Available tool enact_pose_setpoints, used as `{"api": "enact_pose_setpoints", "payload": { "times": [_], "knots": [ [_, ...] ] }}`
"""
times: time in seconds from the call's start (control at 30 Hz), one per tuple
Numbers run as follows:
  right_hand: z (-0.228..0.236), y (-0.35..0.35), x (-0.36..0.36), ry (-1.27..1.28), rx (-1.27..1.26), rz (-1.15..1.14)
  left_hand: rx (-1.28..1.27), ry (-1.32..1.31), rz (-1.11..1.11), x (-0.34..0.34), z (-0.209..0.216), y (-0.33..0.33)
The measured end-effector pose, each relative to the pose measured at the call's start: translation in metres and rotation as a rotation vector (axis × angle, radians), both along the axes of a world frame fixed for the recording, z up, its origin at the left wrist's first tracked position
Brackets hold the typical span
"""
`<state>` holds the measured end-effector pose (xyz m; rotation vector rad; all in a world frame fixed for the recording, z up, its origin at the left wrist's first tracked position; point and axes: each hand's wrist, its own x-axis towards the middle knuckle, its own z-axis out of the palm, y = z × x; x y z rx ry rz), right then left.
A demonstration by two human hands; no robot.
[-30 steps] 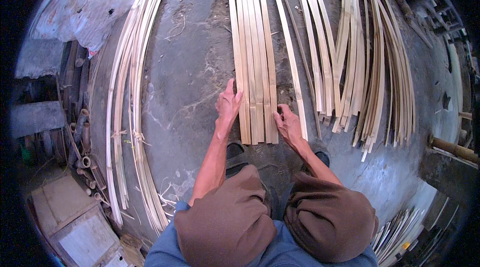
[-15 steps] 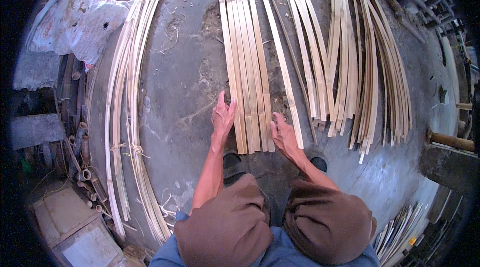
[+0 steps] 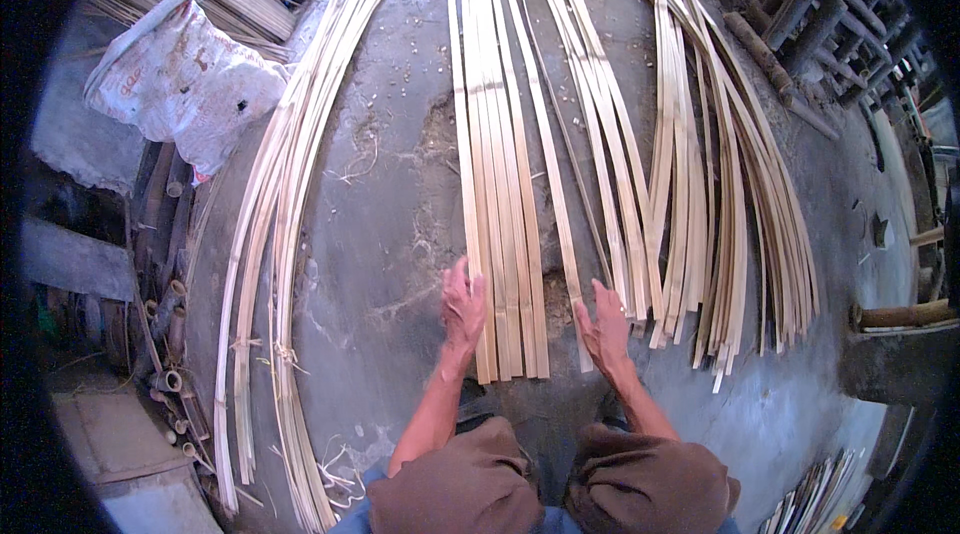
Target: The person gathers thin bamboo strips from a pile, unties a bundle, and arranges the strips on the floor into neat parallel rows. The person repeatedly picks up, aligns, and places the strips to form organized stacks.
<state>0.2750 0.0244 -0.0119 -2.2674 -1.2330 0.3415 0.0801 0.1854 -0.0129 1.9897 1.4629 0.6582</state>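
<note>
Several pale bamboo strips [image 3: 513, 274] lie side by side in a flat row on the floor in front of me. My left hand [image 3: 463, 309] is at the row's left edge, its fingers stretched forward and the thumb side against the outermost strip. A single bamboo strip [image 3: 562, 254] lies a small gap to the right of the row. Just right of that strip's near end is my right hand [image 3: 604, 330], fingers apart and the thumb at the strip's edge. Neither hand is wrapped round anything.
More loose strips [image 3: 620, 184] and a fanned pile of strips [image 3: 735, 224] lie to the right. Tied bundles [image 3: 285, 264] run along the left, near a white sack [image 3: 200, 79] and bamboo tubes [image 3: 172, 334]. A bamboo pole [image 3: 905, 315] juts in at far right.
My right hand has moved from the row's right edge to the outer side of the single strip. My left hand stays at the row's left edge. The view has tilted farther ahead.
</note>
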Motion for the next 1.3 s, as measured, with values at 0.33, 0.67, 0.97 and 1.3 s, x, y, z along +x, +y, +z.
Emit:
{"api": "enact_pose_setpoints", "payload": {
  "times": [0.33,0.67,0.97,1.3],
  "knots": [
    [-0.018,-0.005,-0.008,0.373,0.084,-0.004,-0.198,-0.194,-0.353,0.051,-0.001,-0.046],
    [-0.012,-0.001,-0.024,0.337,0.336,-0.057,-0.025,-0.144,-0.424,0.047,-0.008,-0.055],
    [0.0,0.005,-0.026,-0.065,0.229,0.175,0.002,-0.155,-0.33,0.043,-0.035,-0.057],
    [-0.011,0.029,-0.058,0.195,-0.287,0.212,-0.182,-0.263,-0.218,0.037,-0.006,-0.045]
  ]
}}
